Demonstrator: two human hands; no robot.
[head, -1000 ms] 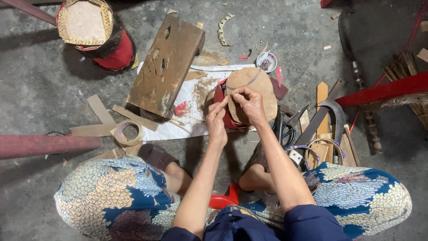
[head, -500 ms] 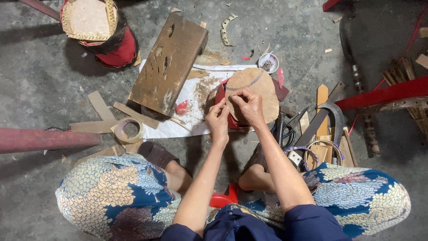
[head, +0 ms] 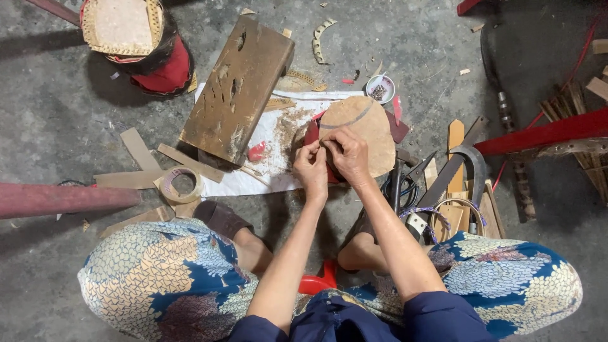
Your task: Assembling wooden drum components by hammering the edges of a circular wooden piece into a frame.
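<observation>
Seated low over a concrete floor (head: 57,126), both hands at work on a round cardboard piece (head: 358,130) lying at the right edge of a white sheet (head: 269,136). Left hand (head: 310,168) and right hand (head: 347,152) close together, fingertips pinching the piece's near rim. Wooden block (head: 237,88) on the sheet's left part; tape roll (head: 180,183) by its near-left corner; scissors (head: 405,180) just right of the hands.
</observation>
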